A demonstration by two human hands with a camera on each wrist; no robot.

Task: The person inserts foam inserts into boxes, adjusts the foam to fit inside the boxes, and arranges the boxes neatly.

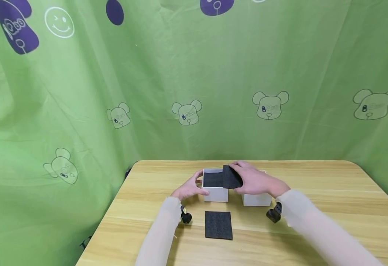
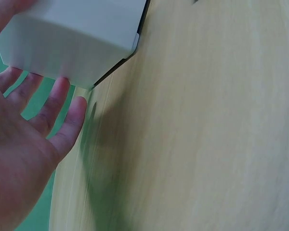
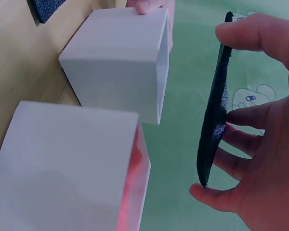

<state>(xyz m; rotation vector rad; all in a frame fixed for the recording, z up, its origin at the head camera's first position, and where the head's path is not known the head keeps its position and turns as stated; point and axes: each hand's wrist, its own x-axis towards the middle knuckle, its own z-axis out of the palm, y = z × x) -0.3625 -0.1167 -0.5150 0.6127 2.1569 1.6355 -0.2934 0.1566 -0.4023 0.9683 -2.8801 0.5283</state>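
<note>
My left hand (image 1: pixel 188 188) grips the left side of an open-topped white box (image 1: pixel 216 194), its thumb on the front wall. In the left wrist view its fingertips touch another wall of that box. My right hand (image 1: pixel 255 180) holds a thin black felt-like square (image 1: pixel 231 178) by its edges, tilted over the right part of this box. The right wrist view shows a gap between the square and the boxes. Inside the left box, something dark (image 1: pixel 212 180) is visible. A second white box (image 1: pixel 257 200) stands under my right hand, with something pinkish (image 3: pixel 127 202) inside.
Another black square (image 1: pixel 218 225) lies flat on the wooden table (image 1: pixel 313 221), in front of the left box. Behind the table and along its left side hangs a green curtain (image 1: pixel 227 140) with bear prints. Black wrist cameras (image 1: pixel 186 217) hang below both wrists.
</note>
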